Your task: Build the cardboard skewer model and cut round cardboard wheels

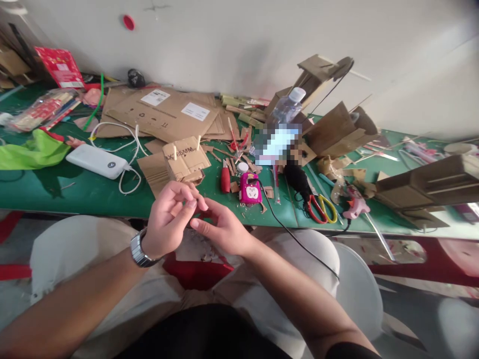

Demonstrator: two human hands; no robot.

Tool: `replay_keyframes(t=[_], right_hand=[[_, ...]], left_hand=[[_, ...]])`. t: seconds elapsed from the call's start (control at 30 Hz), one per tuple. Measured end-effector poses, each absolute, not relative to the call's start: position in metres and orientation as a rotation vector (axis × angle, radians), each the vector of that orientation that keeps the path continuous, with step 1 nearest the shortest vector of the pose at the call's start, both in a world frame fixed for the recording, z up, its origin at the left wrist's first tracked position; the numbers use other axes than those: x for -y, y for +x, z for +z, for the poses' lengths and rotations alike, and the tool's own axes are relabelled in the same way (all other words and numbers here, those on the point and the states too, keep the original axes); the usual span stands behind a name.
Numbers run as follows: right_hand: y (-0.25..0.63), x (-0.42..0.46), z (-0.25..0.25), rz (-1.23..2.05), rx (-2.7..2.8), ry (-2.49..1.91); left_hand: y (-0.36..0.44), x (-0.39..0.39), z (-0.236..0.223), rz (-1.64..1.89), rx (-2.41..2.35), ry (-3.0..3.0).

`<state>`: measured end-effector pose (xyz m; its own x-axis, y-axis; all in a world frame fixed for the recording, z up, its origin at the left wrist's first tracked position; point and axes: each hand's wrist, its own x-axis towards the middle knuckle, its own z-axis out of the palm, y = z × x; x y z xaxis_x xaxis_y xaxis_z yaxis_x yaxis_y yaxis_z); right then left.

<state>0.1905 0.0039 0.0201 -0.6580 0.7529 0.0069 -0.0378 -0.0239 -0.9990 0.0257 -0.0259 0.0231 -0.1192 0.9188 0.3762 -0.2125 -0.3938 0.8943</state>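
Both hands meet just in front of the table's near edge. My left hand [168,217], with a metal-banded watch [140,249] on the wrist, has its thumb pressed toward its curled fingers. Whatever those fingers pinch is too small or hidden to name. Thumb and fingers of my right hand [224,229] curl in against the left fingertips; their grip is partly hidden. Right behind the hands sits a small cardboard box [185,162] with printed lettering and two pale sticks poking up from it. A red-handled tool [225,178] lies to its right.
A magenta socket adapter [250,188] trails a black cable toward my lap. Scissors [322,208], a pink glue gun [355,204] and cardboard structures [430,182] occupy the right. A white power bank [97,161] and flat cardboard [160,112] lie left. A bottle [288,107] stands behind.
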Motion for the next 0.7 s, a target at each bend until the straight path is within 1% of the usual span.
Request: replay_keyframes(t=[0.13,0.23,0.33,0.5,0.6,0.7], right_hand=[[0.193,-0.003,0.027,1.996,1.510,-0.741],[0.204,-0.010,0.039,2.089,1.451,-0.723],[0.221,-0.022,0.049,2.089,1.389,-0.727],[0.261,-0.046,0.061,2.023,1.515,-0.815],[0.283,-0.056,0.066,1.989,1.508,-0.851],[0.298,-0.063,0.071,1.921,1.515,-0.838]], left_hand=[[0.024,0.026,0.022,1.652,-0.876,1.226],[0.021,0.023,0.021,1.742,-0.826,1.152],[0.018,0.018,0.027,1.871,-0.803,1.076],[0.004,0.015,0.051,2.021,-0.920,0.994],[-0.019,0.008,0.065,2.122,-0.959,0.995],[-0.059,-0.004,0.066,2.295,-0.995,0.942]])
